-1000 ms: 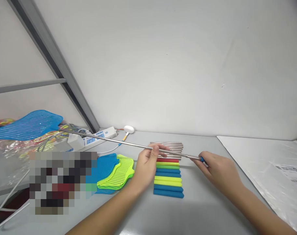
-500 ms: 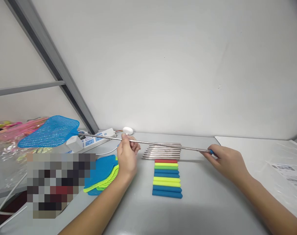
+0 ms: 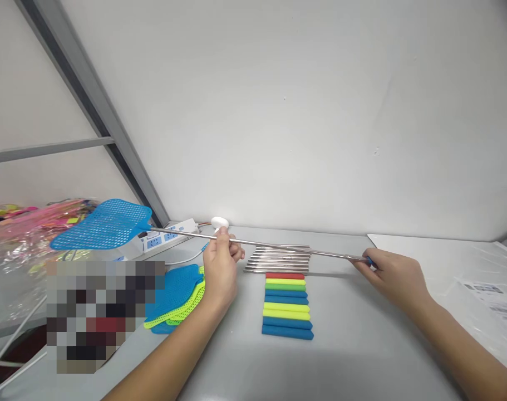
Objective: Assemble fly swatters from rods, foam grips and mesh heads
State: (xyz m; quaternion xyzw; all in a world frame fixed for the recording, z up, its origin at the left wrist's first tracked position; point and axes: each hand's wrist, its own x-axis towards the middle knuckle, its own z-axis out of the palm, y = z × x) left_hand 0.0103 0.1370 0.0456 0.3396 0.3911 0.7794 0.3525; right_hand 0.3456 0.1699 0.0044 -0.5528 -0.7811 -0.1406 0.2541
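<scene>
A blue fly swatter [image 3: 105, 225] with a long telescopic metal rod spans the view from left to right, raised over the table. My left hand [image 3: 222, 262] is closed on the rod about a third of the way from the head, thumb on top. My right hand [image 3: 390, 273] is closed around its blue handle end, most of which the fingers hide. Below the rod lies a row of metal rods [image 3: 278, 260]. In front of them sit several coloured handle grips [image 3: 285, 308] in red, yellow, green and blue. Blue and yellow-green swatter heads [image 3: 176, 292] are stacked left of my left forearm.
A white power strip [image 3: 165, 236] and a small white rounded object [image 3: 220, 223] stand near the wall. Plastic-wrapped colourful items [image 3: 32, 236] are at the left. A pixelated area covers the lower left. Clear plastic packaging [image 3: 482, 295] lies at the right.
The swatter has shifted to the right, its head moving inward from the left. My hands move slightly right with it, both still closed on it.
</scene>
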